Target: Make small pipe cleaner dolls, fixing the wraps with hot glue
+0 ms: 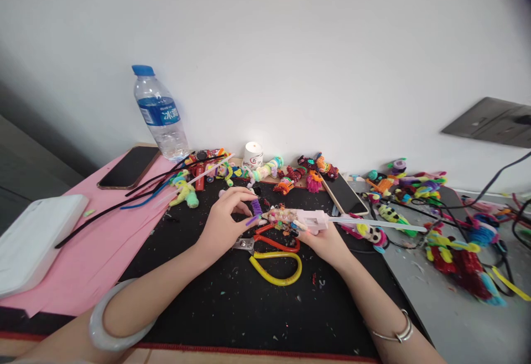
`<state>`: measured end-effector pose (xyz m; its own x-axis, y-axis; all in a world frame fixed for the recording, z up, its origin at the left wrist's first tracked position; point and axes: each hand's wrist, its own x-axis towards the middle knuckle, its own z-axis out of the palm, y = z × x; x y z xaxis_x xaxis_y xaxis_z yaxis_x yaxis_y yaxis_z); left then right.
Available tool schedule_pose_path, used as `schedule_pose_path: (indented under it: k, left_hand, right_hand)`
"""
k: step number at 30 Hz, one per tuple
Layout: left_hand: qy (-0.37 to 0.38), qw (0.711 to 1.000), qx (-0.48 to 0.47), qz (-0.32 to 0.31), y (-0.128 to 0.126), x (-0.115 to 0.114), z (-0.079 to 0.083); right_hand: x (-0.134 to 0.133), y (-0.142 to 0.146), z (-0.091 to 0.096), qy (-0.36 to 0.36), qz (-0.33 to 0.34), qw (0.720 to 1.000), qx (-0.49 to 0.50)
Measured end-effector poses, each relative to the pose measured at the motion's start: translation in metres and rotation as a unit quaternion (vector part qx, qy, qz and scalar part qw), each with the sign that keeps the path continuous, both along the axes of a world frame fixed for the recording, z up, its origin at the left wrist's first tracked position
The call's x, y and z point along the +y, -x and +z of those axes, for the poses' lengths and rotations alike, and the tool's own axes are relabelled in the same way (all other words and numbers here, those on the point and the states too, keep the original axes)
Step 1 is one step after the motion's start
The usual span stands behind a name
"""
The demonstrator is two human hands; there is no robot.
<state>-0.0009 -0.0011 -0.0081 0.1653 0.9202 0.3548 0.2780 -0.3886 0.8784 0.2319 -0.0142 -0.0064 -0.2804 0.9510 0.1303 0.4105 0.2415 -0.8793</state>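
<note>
The left hand (226, 217) pinches a purple strip (256, 207) between thumb and fingers, roughly crosswise to the glue gun (314, 221). Held over the mat (224, 308), the gun's long axis runs sideways, nozzle (282, 217) leftward, toward the strip. The right hand (327, 247) grips its body; a glue stick (377, 224) juts rightward.

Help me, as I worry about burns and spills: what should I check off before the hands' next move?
1. Glue gun in grip: ok, the right hand holds it.
2. Glue stick fitted: ok, a long length juts from the back.
3. Purple piece held: ok, in the left hand.
4. Scissors out of the way: not ok, on the black mat close to both hands.
5. Bottle capped: ok.
6. Gun hot: cannot tell.
</note>
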Motion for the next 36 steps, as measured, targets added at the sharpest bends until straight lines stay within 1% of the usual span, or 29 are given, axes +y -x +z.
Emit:
schedule_pose_path:
  k: [4, 9, 13, 15, 17, 21, 24, 28, 30, 32, 34, 36]
  left_hand:
    - [0.005, 1.000, -0.002, 0.002, 0.000, 0.000, 0.000]
    - [0.013, 1.000, -0.013, -0.003, 0.001, 0.002, -0.002]
    - [0.028, 0.999, -0.028, 0.000, 0.001, 0.003, -0.002]
    - [0.035, 0.999, -0.029, 0.008, 0.001, 0.003, -0.001]
    - [0.041, 0.999, -0.028, 0.016, 0.001, 0.002, 0.000]
    - [0.048, 0.998, -0.029, 0.014, 0.001, 0.002, 0.001]
    - [0.048, 0.998, -0.034, 0.007, 0.000, 0.002, -0.001]
    - [0.036, 0.999, -0.030, 0.002, 0.000, 0.003, -0.003]
    - [0.022, 1.000, -0.021, 0.000, 0.000, 0.002, -0.003]
    - [0.007, 1.000, -0.004, 0.000, -0.001, 0.001, -0.002]
    - [-0.008, 1.000, 0.015, 0.003, -0.002, -0.001, 0.000]
    - [-0.024, 0.999, 0.035, 0.005, -0.003, -0.003, 0.002]
  right_hand:
    - [0.000, -0.001, -0.001, 0.008, -0.009, 1.000, -0.003]
    - [0.000, -0.001, 0.000, 0.004, 0.001, 1.000, -0.001]
    - [0.001, -0.001, 0.001, -0.009, -0.016, 0.999, -0.027]
    - [0.002, -0.002, 0.000, -0.037, -0.047, 0.997, -0.057]
    - [0.004, -0.003, 0.000, -0.072, -0.096, 0.987, -0.104]
    - [0.010, -0.010, -0.001, -0.120, -0.185, 0.954, -0.202]
    - [0.016, -0.016, -0.007, -0.144, -0.217, 0.934, -0.243]
    - [0.020, -0.020, -0.016, -0.181, -0.211, 0.914, -0.295]
    - [0.019, -0.018, -0.015, -0.195, -0.211, 0.906, -0.311]
    - [0.015, -0.013, -0.009, -0.213, -0.218, 0.901, -0.308]
    - [0.007, -0.004, 0.000, -0.235, -0.215, 0.906, -0.278]
    - [-0.004, 0.008, 0.008, -0.262, -0.163, 0.925, -0.222]
